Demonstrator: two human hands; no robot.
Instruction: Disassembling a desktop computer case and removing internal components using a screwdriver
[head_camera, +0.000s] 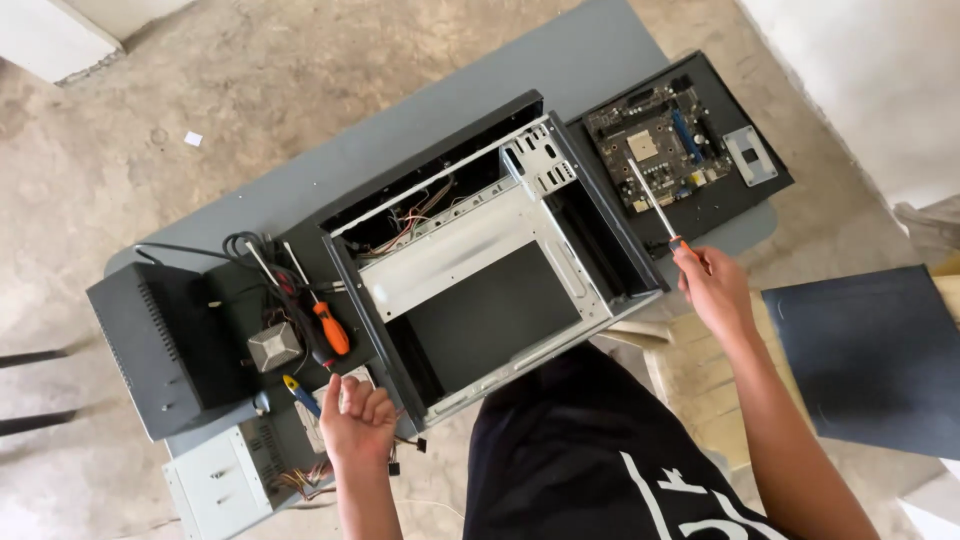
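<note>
My right hand grips the orange handle of a long screwdriver, whose shaft points up toward a motherboard lying on a black side panel. My left hand is curled shut above the table's near left part, with nothing visible in it. It hovers beside a blue-handled screwdriver. Between my hands an open, gutted computer case lies on its side on the grey table.
An orange-handled screwdriver, a metal heatsink and black cables lie left of the case. A black box and a silver power supply sit at the left edge. A dark panel rests at the right.
</note>
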